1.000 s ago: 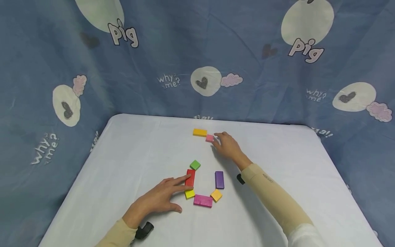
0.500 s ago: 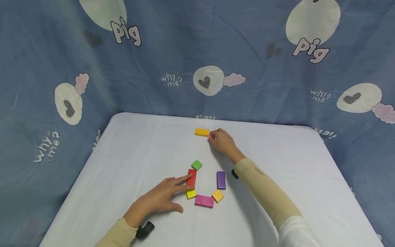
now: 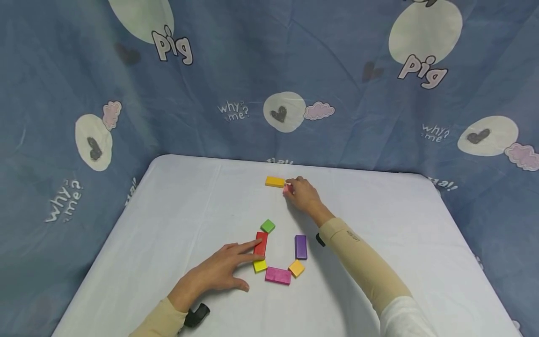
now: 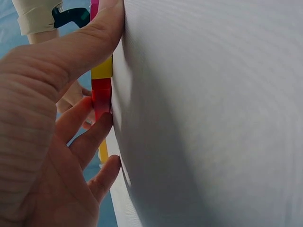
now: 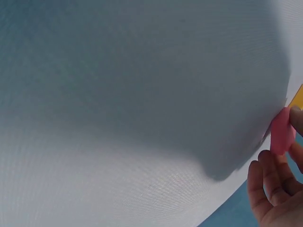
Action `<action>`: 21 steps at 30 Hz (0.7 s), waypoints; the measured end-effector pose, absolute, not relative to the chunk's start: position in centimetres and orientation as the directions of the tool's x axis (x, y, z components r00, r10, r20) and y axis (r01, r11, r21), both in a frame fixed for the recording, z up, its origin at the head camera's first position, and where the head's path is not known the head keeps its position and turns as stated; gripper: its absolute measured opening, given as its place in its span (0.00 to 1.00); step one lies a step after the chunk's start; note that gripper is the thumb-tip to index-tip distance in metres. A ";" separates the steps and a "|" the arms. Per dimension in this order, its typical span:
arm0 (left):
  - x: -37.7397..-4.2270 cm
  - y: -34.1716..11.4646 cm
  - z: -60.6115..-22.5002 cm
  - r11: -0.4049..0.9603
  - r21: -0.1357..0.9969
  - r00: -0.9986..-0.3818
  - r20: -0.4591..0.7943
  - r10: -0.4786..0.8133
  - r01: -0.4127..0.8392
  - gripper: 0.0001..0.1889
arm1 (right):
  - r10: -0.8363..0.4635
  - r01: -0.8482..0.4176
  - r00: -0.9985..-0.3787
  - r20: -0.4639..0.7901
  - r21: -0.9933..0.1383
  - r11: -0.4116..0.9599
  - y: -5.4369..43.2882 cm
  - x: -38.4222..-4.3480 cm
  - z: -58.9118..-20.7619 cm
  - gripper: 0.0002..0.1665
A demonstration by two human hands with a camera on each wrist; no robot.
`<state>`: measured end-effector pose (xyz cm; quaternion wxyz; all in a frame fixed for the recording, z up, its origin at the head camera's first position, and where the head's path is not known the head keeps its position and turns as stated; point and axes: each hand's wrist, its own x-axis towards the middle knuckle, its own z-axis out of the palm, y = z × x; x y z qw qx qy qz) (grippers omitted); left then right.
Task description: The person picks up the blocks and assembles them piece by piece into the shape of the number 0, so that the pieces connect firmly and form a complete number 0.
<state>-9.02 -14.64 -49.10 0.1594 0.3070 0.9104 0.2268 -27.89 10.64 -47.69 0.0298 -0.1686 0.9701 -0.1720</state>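
At the far side of the table my right hand (image 3: 305, 195) pinches a small pink block (image 5: 282, 131) between thumb and fingers; the fingers partly cover it in the head view. A long orange-yellow block (image 3: 275, 181) lies just left of it. My left hand (image 3: 219, 269) is spread, with fingertips resting on the long red block (image 3: 261, 244). Against the red block's near end is a yellow block (image 3: 259, 266), and by its far end a green block (image 3: 267, 226). A magenta block (image 3: 278, 275), a small orange block (image 3: 296, 268) and a purple block (image 3: 301, 247) continue the U-shaped outline.
White cloth covers the table (image 3: 189, 201). Beyond its back and side edges hangs a blue printed curtain (image 3: 236, 61). Each wrist carries a black strap or mount (image 3: 197, 315).
My right hand has moved slightly left, and its fingers have closed around the small pink block. The left hand stays on the red block; the other blocks have not moved.
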 end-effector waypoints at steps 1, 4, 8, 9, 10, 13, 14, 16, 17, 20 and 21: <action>-9.0 -14.7 -49.1 0.708 0.509 -0.760 -0.149 0.632 0.489 0.40 | -0.337 -0.318 -0.942 0.006 -0.347 0.883 10.6 -27.9 -47.7 0.26; -9.0 -14.7 -49.1 0.709 0.509 -0.761 -0.150 0.631 0.488 0.41 | -0.333 -0.313 -0.943 0.010 -0.366 0.876 10.6 -27.9 -47.8 0.26; -8.9 -14.7 -49.1 0.709 0.511 -0.762 -0.149 0.630 0.486 0.41 | -0.336 -0.308 -0.942 -0.004 -0.390 0.868 10.6 -27.8 -47.7 0.24; -8.9 -14.7 -49.1 0.707 0.513 -0.761 -0.147 0.632 0.487 0.41 | -0.331 -0.300 -0.944 -0.010 -0.397 0.867 10.6 -27.8 -47.6 0.24; -8.9 -14.7 -49.1 0.705 0.514 -0.760 -0.146 0.633 0.489 0.41 | -0.323 -0.289 -0.946 -0.016 -0.406 0.867 10.7 -27.7 -47.5 0.23; -9.0 -14.7 -49.2 0.701 0.517 -0.758 -0.144 0.636 0.491 0.41 | -0.301 -0.259 -0.953 -0.030 -0.434 0.863 10.8 -27.5 -47.3 0.22; -9.0 -14.8 -49.2 0.702 0.517 -0.758 -0.145 0.636 0.490 0.41 | -0.296 -0.252 -0.955 -0.031 -0.443 0.860 10.8 -27.5 -47.2 0.21; -9.0 -14.7 -49.2 0.704 0.515 -0.758 -0.147 0.635 0.489 0.41 | -0.290 -0.242 -0.957 -0.032 -0.466 0.851 10.9 -27.4 -47.1 0.20; -9.1 -14.7 -49.2 0.705 0.515 -0.759 -0.149 0.634 0.488 0.41 | -0.290 -0.241 -0.956 -0.030 -0.481 0.843 11.0 -27.5 -47.0 0.19; -9.1 -14.7 -49.2 0.705 0.512 -0.759 -0.146 0.635 0.491 0.41 | -0.280 -0.219 -0.960 -0.033 -0.536 0.815 11.3 -27.5 -47.0 0.18; -9.1 -14.7 -49.2 0.705 0.512 -0.759 -0.146 0.634 0.490 0.41 | -0.274 -0.211 -0.961 -0.032 -0.552 0.807 11.4 -27.4 -47.0 0.17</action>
